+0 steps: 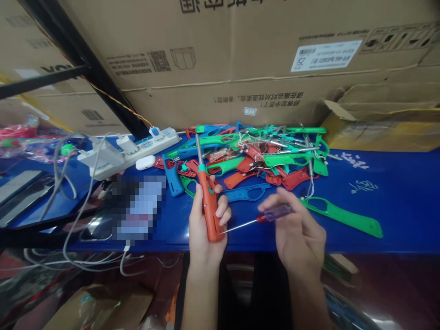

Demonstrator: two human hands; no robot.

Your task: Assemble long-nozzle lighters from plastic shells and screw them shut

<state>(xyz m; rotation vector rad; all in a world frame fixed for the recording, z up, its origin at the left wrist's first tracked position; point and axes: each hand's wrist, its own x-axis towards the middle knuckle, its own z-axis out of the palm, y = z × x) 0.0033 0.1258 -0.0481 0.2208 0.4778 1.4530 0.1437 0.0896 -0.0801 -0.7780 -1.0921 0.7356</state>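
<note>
My left hand (206,224) is wrapped round an orange plastic lighter body (210,201) with a long metal nozzle that points up and away from me. My right hand (299,229) pinches the purple handle of a screwdriver (266,215). The screwdriver's thin shaft runs left, and its tip touches the lower end of the orange body. Both hands hover over the near edge of a blue table (395,201). Behind them lies a heap of green, red, orange and blue lighter shells (261,156).
A single green shell (343,216) lies to the right of my right hand. A white power strip (137,149) with plugs and grey cables sits at the left, a white earbud case (145,162) beside it. Large cardboard boxes (240,59) wall the back.
</note>
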